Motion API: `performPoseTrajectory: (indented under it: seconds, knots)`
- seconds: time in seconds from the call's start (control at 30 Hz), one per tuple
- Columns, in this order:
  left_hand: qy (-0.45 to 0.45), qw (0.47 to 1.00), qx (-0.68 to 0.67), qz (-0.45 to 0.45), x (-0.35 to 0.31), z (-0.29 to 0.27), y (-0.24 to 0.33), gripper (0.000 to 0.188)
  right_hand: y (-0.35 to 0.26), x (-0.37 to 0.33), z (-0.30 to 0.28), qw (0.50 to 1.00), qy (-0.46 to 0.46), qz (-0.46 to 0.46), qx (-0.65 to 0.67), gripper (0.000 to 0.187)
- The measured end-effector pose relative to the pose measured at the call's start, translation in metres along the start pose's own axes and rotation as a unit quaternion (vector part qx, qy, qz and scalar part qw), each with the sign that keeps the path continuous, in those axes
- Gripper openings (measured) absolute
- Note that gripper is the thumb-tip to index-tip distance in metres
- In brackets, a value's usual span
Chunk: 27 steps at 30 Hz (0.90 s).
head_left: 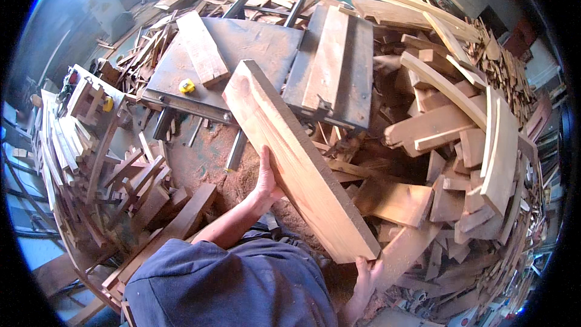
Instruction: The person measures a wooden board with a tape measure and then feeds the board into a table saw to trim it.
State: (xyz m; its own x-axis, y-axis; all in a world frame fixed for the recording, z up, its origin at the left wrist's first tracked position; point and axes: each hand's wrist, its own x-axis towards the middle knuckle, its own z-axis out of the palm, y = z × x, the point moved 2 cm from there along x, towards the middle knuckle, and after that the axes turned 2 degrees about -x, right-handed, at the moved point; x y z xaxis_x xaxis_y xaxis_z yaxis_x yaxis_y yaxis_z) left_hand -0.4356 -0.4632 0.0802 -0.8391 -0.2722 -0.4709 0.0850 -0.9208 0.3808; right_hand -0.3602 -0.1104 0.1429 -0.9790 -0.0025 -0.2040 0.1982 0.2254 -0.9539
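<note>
While the bare left hand (264, 180) grips the left edge of a long, pale-brown wooden plank (295, 160), slanting before a flat grey metal table (257, 39), the bare right hand (365, 275) grasps its near-right end.

The left forearm (228, 224) is reaching forward and to the right, and the left hand (265, 184) is gripping with its thumb (264, 158) pointing away from the body (224, 284), its other fingers hiding from view. Nearer the body, the right hand (365, 277) is gripping too, its thumb also pointing forward
</note>
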Motion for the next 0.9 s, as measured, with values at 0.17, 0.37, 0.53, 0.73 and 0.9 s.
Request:
performPoseTrajectory:
  seconds: [0.17, 0.37, 0.53, 0.73, 0.9]
  knots:
    - [0.039, 0.999, 0.003, -0.036, 0.038, -0.002, 0.039, 0.090, -0.023, 0.031, 0.066, 0.997, 0.079, 0.015, 0.011, 0.060]
    - [0.098, 0.993, 0.032, -0.059, 0.101, -0.001, 0.084, 0.076, -0.040, 0.070, 0.120, 0.994, 0.096, 0.051, 0.002, 0.061]
    - [0.065, 0.997, 0.029, -0.026, 0.175, -0.033, 0.098, 0.064, -0.063, 0.112, 0.173, 0.992, 0.008, 0.084, 0.092, 0.058]
    - [0.119, 0.978, 0.170, -0.034, 0.163, -0.054, 0.124, 0.044, -0.018, 0.148, 0.220, 0.963, -0.046, 0.188, 0.190, 0.042]
    - [0.167, 0.926, 0.320, 0.109, 0.104, -0.108, 0.156, 0.029, 0.036, 0.158, 0.269, 0.939, -0.105, 0.239, 0.221, 0.035]
